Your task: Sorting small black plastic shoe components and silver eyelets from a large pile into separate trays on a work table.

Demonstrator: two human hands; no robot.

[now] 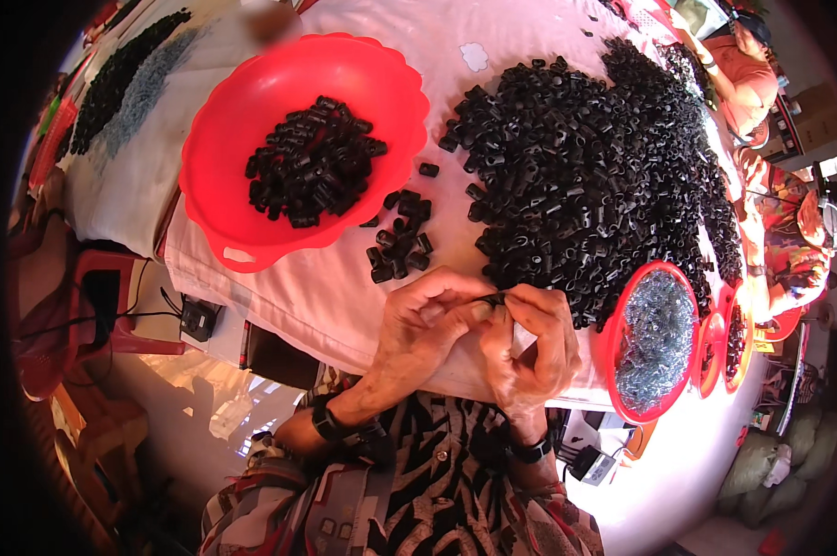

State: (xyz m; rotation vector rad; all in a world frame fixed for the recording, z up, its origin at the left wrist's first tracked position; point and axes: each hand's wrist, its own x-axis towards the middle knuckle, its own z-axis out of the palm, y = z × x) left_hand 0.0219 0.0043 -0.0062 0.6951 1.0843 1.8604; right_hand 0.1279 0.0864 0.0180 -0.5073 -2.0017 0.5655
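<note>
My left hand (429, 320) and my right hand (532, 345) meet at the near edge of the table, fingertips pinched together on a small black plastic part (495, 299). Fingers cover most of that part, so its exact shape is hidden. Just beyond my hands spreads a large pile of small black tubular plastic parts (576, 176). A few loose black parts (402, 243) lie past my left hand. Farther left stands a red scalloped basin (224, 167) with a heap of similar black parts (312, 162) in it.
A red bowl (613, 357) of small clear bluish pieces (657, 338) sits at the right edge, near smaller red containers (712, 352). Pink cloth (289, 296) covers the table. Two people (747, 88) work along the right side. A red plastic stool (103, 278) stands at left.
</note>
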